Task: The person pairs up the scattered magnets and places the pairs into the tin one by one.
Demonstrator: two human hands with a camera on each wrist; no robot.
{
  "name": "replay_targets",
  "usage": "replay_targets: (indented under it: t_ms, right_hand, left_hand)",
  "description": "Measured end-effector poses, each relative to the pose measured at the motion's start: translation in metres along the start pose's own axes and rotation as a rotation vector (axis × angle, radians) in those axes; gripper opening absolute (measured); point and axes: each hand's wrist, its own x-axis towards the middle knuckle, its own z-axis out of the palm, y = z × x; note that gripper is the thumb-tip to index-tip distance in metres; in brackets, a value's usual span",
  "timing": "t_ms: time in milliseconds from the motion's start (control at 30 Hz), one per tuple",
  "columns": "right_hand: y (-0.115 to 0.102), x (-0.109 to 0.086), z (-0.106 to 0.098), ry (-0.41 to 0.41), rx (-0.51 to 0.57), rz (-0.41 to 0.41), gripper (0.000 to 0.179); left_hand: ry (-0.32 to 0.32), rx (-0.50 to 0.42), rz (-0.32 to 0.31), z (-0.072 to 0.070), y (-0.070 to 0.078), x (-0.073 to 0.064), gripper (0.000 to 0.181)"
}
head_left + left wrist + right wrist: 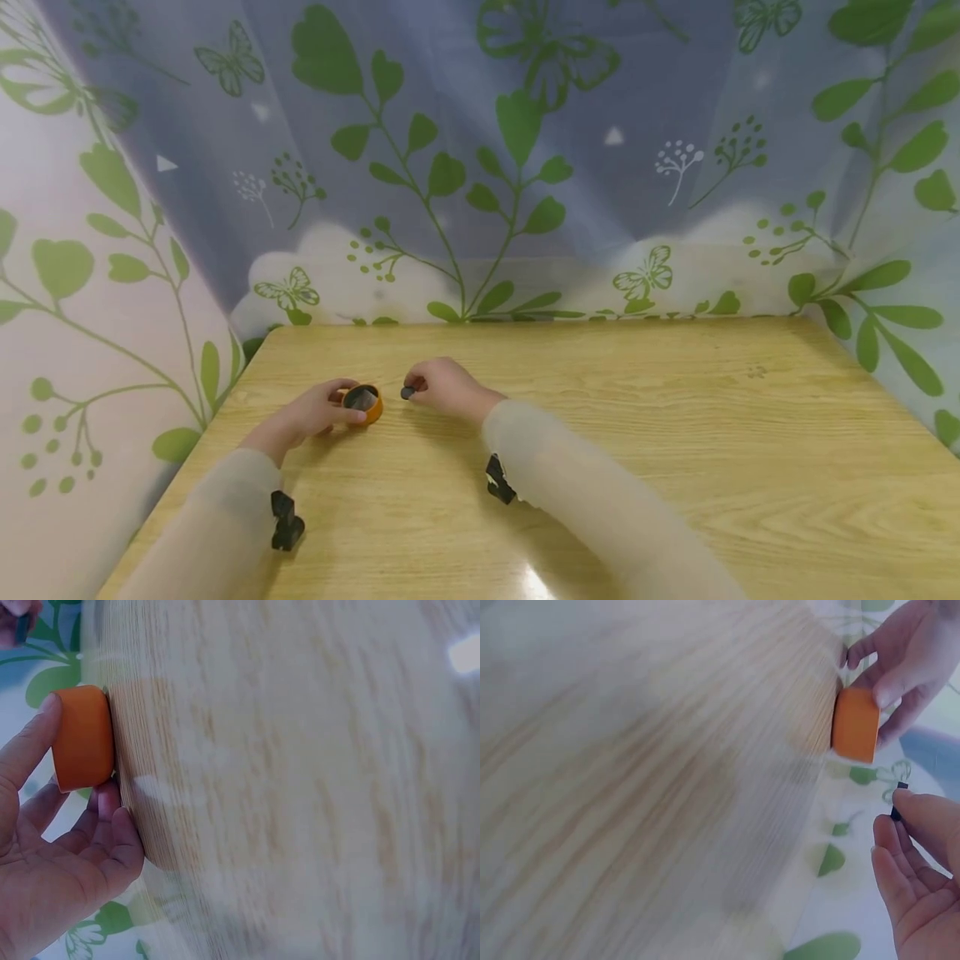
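Observation:
On the left part of the table, my left hand grips a small round orange cup, thumb on the near rim and fingers around the far side. The cup's inside is dark, with a greyish patch showing. Its base meets the wooden surface in the left wrist view, where the orange wall shows beside the thumb. Just right of the cup, my right hand pinches a small, dark, flat piece between thumb and fingers, held above the tabletop. The piece's exact kind is too small to make out.
The light wooden table stretches out to the right of both hands. Behind it hangs a blue and white curtain printed with green leaves and butterflies. Black camera mounts sit on both sleeves.

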Motion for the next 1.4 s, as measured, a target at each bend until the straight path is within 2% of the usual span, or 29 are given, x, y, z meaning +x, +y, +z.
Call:
replay_targets:
  t_ms: [133, 433, 567, 767, 900, 1133, 1400]
  right_hand:
    - [-0.008, 0.005, 0.004, -0.007, -0.018, -0.012, 0.015]
    - [-0.013, 0.016, 0.013, -0.003, -0.05, -0.017, 0.017]
    - [-0.016, 0.022, 0.018, -0.016, -0.077, -0.008, 0.019]
    - [-0.02, 0.028, 0.024, -0.025, -0.139, 0.015, 0.017]
    - [-0.021, 0.029, 0.026, -0.038, -0.17, -0.004, 0.018]
    - [-0.015, 0.014, 0.017, -0.043, -0.114, -0.029, 0.02]
    - [0.012, -0.024, -0.006, -0.151, -0.096, -0.007, 0.029]
  left_hand:
    - [0.017, 0.007, -0.005, 0.005, 0.004, 0.001, 0.075]
    - [0.002, -0.015, 0.007, 0.012, 0.012, 0.005, 0.075]
    - [0.012, -0.013, -0.003, 0.014, 0.011, 0.006, 0.075]
    - [0.012, -0.026, 0.018, 0.017, 0.01, 0.006, 0.075]
    - [0.02, -0.024, 0.018, 0.017, 0.007, 0.005, 0.076]
    - [0.017, 0.004, 0.024, 0.012, 0.004, 0.002, 0.074]
    - [0.018, 0.105, 0.044, 0.003, 0.003, -0.003, 0.072]
